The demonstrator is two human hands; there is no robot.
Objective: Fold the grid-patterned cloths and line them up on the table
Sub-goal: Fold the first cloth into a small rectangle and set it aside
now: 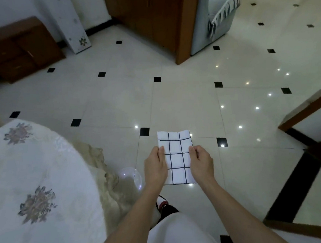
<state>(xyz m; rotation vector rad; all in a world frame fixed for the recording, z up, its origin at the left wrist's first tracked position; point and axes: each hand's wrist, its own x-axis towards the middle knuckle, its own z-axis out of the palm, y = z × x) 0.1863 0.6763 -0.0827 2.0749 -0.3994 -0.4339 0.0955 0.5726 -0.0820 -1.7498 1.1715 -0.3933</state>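
Note:
A white cloth with a black grid pattern is folded into a narrow rectangle and held in the air over the tiled floor, in front of me. My left hand grips its left edge, thumb on top. My right hand grips its right edge the same way. The cloth's far end sticks out beyond my fingers and looks slightly uneven. The round table with a white flowered tablecloth lies to my left, apart from the cloth.
A brown wooden cabinet stands ahead, a low wooden unit at the far left, and a pale blue armchair beyond. A wooden frame edges in on the right. Glossy tiled floor spreads between.

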